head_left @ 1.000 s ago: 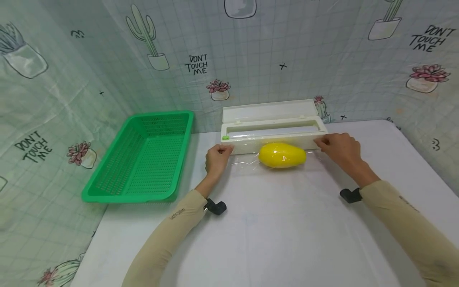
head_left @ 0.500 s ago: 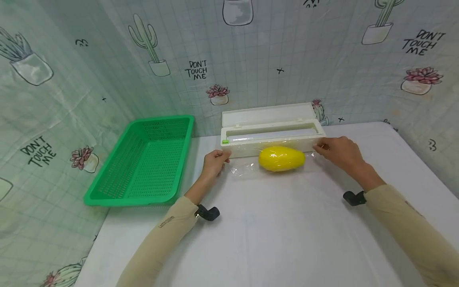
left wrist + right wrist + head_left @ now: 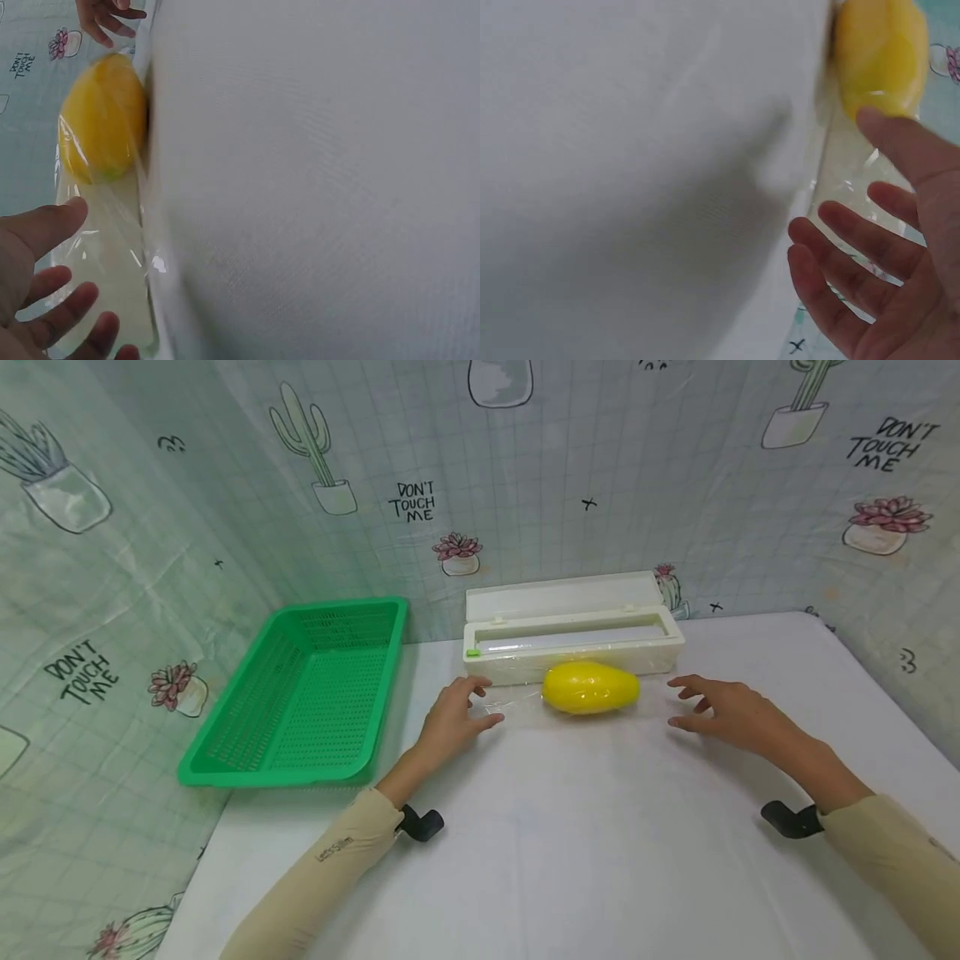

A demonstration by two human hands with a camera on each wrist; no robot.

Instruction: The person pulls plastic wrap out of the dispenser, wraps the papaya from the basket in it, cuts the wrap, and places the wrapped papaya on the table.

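A shiny yellow fruit-like object (image 3: pixel 590 687), perhaps a mango or papaya, lies in front of a long white cling film dispenser (image 3: pixel 510 672) with its lid raised. Clear cling film (image 3: pixel 112 240) stretches from the dispenser's front over the yellow object and down to the table. To the left, my left hand (image 3: pixel 452 717) hovers by the film's edge, thumb and fingers spread with nothing gripped. On the other side my right hand (image 3: pixel 731 717) is likewise spread, beside the film's right end. Both wrist views show the palms holding nothing.
A green plastic basket (image 3: pixel 365 752) stands on the left of the white table (image 3: pixel 570 843). Behind the dispenser rises a patterned curtain (image 3: pixel 540 535). On the dispenser's left end sits a small green slider (image 3: pixel 472 652).
Both hands have let go of the film's corners at the dispenser and drawn back toward the person, fingers spreading. The right hand has also shifted right. The yellow object stays in place.
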